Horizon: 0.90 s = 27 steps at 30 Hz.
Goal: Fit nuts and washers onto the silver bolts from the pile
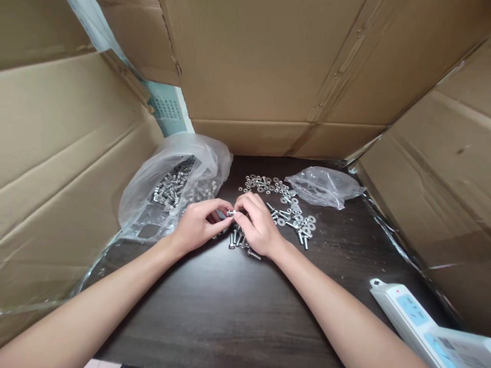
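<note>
A small metal bolt (pixel 230 213) lies sideways between my two hands, above the dark table. My left hand (pixel 197 222) pinches its left end between thumb and fingers. At its right end, the fingertips of my right hand (pixel 259 222) are closed on it; a nut seems to be there, but the fingers partly hide it. Loose bolts (pixel 235 239) lie just under my hands. To the right of my right hand spreads a pile of bolts, nuts and flat washers (pixel 295 217). More nuts and washers (pixel 261 184) lie scattered behind it.
An open clear plastic bag (pixel 132 197) with many bolts (pixel 171 189) stands at the left. A crumpled plastic bag (pixel 326 186) lies at the back right. Cardboard walls (pixel 268 61) enclose the table (pixel 215 306). A white power strip (pixel 416 319) sits at the front right.
</note>
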Each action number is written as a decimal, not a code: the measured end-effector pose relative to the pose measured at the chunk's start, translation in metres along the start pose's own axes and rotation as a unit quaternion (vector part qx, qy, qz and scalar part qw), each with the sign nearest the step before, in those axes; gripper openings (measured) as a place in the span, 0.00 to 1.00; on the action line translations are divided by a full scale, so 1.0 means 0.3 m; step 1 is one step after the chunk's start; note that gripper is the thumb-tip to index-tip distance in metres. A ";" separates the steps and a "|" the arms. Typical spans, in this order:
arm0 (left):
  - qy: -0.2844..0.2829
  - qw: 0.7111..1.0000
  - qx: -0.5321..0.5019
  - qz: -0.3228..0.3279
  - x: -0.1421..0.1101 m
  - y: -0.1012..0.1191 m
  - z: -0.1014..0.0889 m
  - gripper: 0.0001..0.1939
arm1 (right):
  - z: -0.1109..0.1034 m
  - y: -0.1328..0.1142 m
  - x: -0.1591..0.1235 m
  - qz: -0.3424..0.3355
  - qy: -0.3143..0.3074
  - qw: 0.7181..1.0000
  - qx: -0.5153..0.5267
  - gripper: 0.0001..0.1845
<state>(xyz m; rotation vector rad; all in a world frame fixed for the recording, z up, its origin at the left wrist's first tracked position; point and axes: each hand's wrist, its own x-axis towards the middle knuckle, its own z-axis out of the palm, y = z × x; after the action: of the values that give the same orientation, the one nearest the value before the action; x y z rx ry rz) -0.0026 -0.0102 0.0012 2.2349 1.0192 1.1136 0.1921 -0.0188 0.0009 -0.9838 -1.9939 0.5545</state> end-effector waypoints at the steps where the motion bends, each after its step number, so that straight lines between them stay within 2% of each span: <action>1: 0.000 1.000 0.001 -0.003 0.000 -0.001 0.000 0.04 | 0.000 0.000 0.000 -0.001 0.003 1.000 0.000 0.06; 10: -0.006 1.000 -0.006 0.005 0.001 0.004 0.000 0.05 | 0.013 0.014 0.005 -0.015 -0.009 1.000 -0.021 0.13; 18: -0.013 1.000 0.004 -0.021 0.001 -0.007 -0.002 0.06 | 0.007 0.006 0.002 0.003 -0.006 1.000 -0.012 0.08; 27: -0.010 1.000 0.002 -0.013 0.000 0.013 0.004 0.07 | 0.013 0.014 0.006 -0.018 0.014 0.999 -0.025 0.16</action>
<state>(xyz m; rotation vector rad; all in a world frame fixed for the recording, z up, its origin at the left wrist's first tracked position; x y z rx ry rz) -0.0001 -0.0128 0.0030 2.2241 1.0408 1.0766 0.1900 -0.0148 -0.0034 -0.9796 -2.0040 0.4713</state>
